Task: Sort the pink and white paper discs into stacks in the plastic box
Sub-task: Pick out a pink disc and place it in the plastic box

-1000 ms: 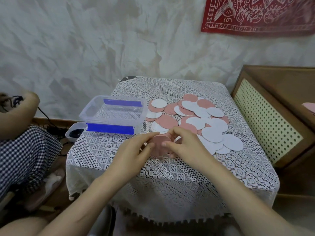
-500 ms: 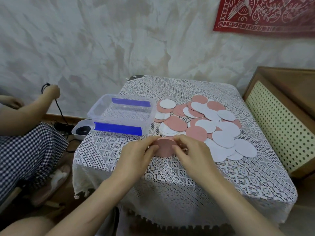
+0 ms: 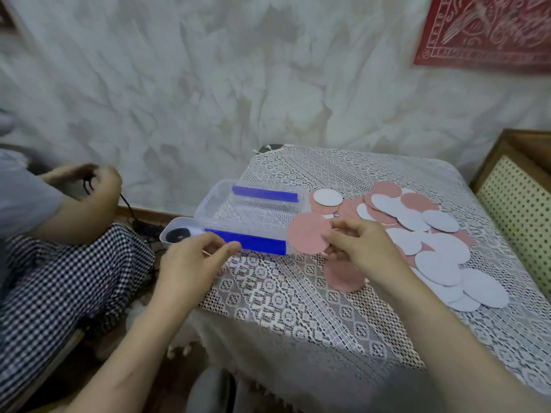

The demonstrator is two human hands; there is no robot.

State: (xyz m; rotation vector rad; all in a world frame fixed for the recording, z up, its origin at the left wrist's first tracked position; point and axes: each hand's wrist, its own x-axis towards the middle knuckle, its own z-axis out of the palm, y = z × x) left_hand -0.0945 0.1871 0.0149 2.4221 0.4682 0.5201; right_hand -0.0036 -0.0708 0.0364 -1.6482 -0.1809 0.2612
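My right hand [image 3: 359, 247] pinches a pink paper disc [image 3: 308, 233] and holds it raised just right of the clear plastic box [image 3: 214, 201] with blue latches. Another pink disc [image 3: 343, 275] lies on the cloth under that hand. My left hand [image 3: 193, 260] hovers at the box's near left corner with loosely bent fingers, holding nothing. A loose heap of pink and white discs [image 3: 417, 222] spreads over the right part of the lace-covered table [image 3: 298, 308]. No disc shows in the box.
Another person in checked trousers [image 3: 59, 281] sits at the left, holding a black cord. A small white tub [image 3: 179, 234] with a dark round thing sits beside the box. A wooden cane-panel bench [image 3: 521, 210] stands at the right. The wall is close behind.
My right hand lifted a pink disc off the cloth toward the box. My left hand let go of the discs and moved left to the box's corner. The view swung left.
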